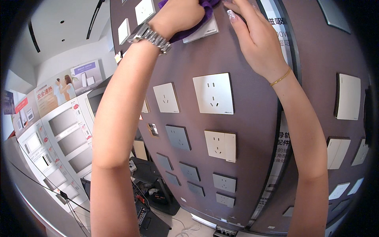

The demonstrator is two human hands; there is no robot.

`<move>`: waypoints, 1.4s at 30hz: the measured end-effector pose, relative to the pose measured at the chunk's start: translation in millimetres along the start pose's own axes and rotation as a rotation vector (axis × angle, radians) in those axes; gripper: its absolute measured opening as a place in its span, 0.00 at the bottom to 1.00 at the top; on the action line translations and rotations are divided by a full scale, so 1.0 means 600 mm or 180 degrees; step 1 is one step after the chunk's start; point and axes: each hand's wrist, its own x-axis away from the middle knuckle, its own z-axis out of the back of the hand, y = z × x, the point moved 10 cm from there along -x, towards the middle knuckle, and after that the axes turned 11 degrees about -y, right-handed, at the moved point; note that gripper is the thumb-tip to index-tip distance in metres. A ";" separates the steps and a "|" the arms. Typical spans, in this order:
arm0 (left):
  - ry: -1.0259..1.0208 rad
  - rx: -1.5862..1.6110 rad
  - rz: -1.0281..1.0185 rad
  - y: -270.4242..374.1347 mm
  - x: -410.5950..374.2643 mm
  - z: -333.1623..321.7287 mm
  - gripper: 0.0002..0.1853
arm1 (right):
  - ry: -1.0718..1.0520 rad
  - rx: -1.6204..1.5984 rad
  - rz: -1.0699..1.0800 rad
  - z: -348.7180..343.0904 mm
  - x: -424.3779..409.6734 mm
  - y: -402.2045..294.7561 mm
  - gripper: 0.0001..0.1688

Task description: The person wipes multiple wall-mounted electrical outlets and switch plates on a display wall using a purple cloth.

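Observation:
My left hand (183, 16), with a metal watch at the wrist, is closed on a purple cloth (192, 31) at the top of the view. The cloth lies over a white wall plate (204, 31) on a brown display panel (183, 65). My right hand (254, 35), wearing a thin gold bracelet, rests near the panel to the right of that plate, its fingers spread and partly cut off by the top edge. Below the hands are a large white socket plate (214, 91) and a smaller white socket (166, 97).
Several grey and white sockets, including a grey socket (178, 137), stand out from the panel. A dark vertical strip (278, 118) bearing writing divides it. Shelving (63, 130) is at the left. A black case (154, 223) and cables (189, 229) lie on the floor.

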 end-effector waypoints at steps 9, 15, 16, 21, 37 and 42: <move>0.0147 0.0303 0.0239 -0.096 0.060 -0.003 0.21 | -0.0230 0.0223 -0.0212 -0.012 0.005 0.008 0.28; 0.0177 0.0058 0.0655 -0.165 0.104 -0.014 0.28 | -0.0482 0.0894 -0.0228 -0.029 0.002 -0.005 0.28; 0.0448 0.0084 0.0337 -0.155 0.109 -0.010 0.25 | -0.0585 0.1087 -0.0256 -0.034 0.001 -0.010 0.29; 0.0632 -0.0215 0.0309 -0.129 0.146 -0.049 0.26 | -0.0920 0.2272 -0.0166 -0.059 0.010 -0.019 0.31; 0.0177 -0.0221 0.0081 -0.068 0.242 -0.114 0.30 | -0.0991 0.2217 -0.0038 -0.064 0.011 -0.024 0.32; -0.0021 0.0189 0.0108 -0.056 0.259 -0.127 0.24 | -0.0995 0.2212 -0.0043 -0.063 0.013 -0.024 0.32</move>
